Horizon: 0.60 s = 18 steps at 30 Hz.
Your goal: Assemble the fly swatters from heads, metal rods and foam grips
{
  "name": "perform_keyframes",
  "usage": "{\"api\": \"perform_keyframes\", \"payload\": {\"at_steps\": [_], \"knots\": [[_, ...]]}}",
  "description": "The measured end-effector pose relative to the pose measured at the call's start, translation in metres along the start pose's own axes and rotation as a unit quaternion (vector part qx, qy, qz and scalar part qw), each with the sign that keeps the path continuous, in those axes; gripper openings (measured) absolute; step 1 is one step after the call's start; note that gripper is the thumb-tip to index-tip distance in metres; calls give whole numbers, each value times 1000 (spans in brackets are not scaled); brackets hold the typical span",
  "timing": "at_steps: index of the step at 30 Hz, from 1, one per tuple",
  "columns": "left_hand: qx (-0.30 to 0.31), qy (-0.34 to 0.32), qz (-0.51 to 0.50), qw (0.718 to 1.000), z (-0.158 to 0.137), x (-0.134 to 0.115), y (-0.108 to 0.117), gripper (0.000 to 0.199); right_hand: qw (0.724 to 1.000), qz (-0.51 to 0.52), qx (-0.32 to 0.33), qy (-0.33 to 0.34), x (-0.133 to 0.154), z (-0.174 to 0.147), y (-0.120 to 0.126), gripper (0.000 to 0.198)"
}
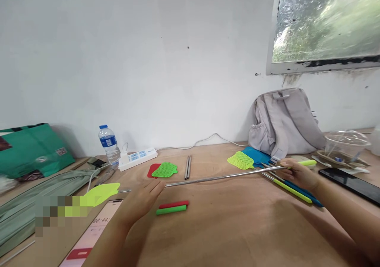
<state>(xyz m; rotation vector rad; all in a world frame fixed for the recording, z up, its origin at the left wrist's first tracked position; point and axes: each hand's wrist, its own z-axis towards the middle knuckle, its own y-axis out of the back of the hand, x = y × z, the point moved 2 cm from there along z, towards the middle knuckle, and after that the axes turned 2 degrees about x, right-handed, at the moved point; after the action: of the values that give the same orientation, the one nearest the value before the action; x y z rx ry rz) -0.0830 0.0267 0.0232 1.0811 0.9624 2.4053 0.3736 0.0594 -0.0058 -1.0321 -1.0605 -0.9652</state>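
A telescopic fly swatter is stretched across the table between my hands, its metal rod drawn out long. My left hand is closed round the rod near the yellow-green swatter head, which lies off to the left. My right hand grips the other end, by the yellow-green handle. Below the rod lie a red grip tube and a green grip tube. Beyond it are a green swatter head, partly over a red swatter head, and two metal tubes.
Blue and yellow-green swatters lie under my right hand. A grey backpack, plastic cup and black phone stand right. A power strip, water bottle, green bag and lit phone are left.
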Motion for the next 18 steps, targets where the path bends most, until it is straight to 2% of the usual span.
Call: {"api": "perform_keyframes", "payload": {"at_steps": [5, 11, 18], "knots": [[1, 3, -16, 1000, -1, 0, -1, 28, 999, 29, 21, -15, -4, 0, 13, 37], [10, 13, -34, 999, -3, 3, -2, 27, 999, 24, 9, -22, -15, 6, 28, 41], [-28, 38, -9, 999, -13, 0, -11, 27, 1000, 13, -22, -17, -32, 7, 32, 37]]}}
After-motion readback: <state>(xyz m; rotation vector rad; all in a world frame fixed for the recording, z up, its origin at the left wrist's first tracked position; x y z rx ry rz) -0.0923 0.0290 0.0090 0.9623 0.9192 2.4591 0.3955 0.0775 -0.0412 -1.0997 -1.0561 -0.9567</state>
